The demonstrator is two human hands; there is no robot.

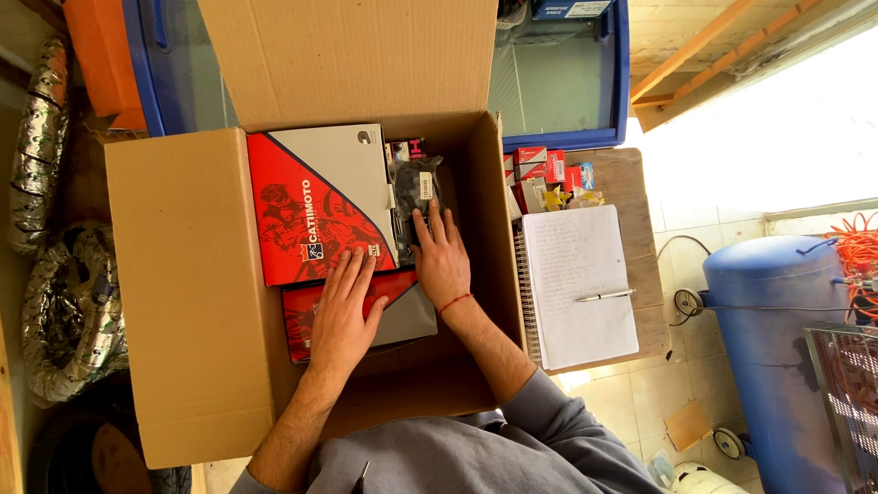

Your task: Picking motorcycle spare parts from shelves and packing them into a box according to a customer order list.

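Left hand [340, 316] lies flat, fingers spread, on red-grey boxes [320, 206] inside the carton [192, 293]. Right hand [441, 256], fingers extended, presses a black bagged part [419, 187]. Risk: the tight fit could crush box corners.

Hands: two, a left hand [343, 311] and a right hand [441, 256], both inside the carton. Open cardboard carton [192, 293]: one. Flat red-and-grey boxes [320, 206] in the carton: two, stacked, the lower one at 6 o'clock from the upper. Black bagged part [419, 187]: one, at 3 o'clock from the upper box. Spiral notebook [578, 284]: one. Pen [605, 295]: one, lying on it. Small red boxes [540, 169] at 12 o'clock from the notebook: several; exact count not determinable. Blue tank [773, 348]: one.
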